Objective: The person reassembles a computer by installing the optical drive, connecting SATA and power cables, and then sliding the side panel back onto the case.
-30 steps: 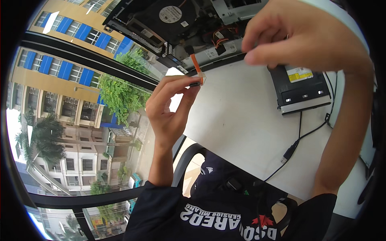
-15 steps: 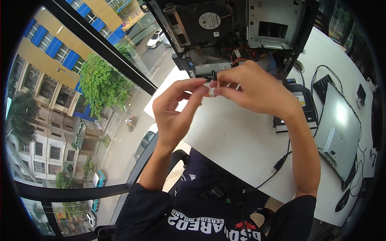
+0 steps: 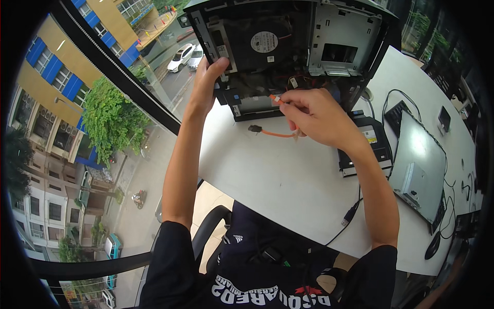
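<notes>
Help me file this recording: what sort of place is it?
Probably an upper-floor office or workroom: an opened computer case and a black mouse on a white table, beside a large window looking down on a street.

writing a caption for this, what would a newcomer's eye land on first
Probably the bright orange SATA cable in the upper middle, pinched in the right hand's fingers, its dark connector showing to their lower left. Next, the large open desktop computer case at top centre, on the white table. Then the leafy green tree outside, on the left.
</notes>
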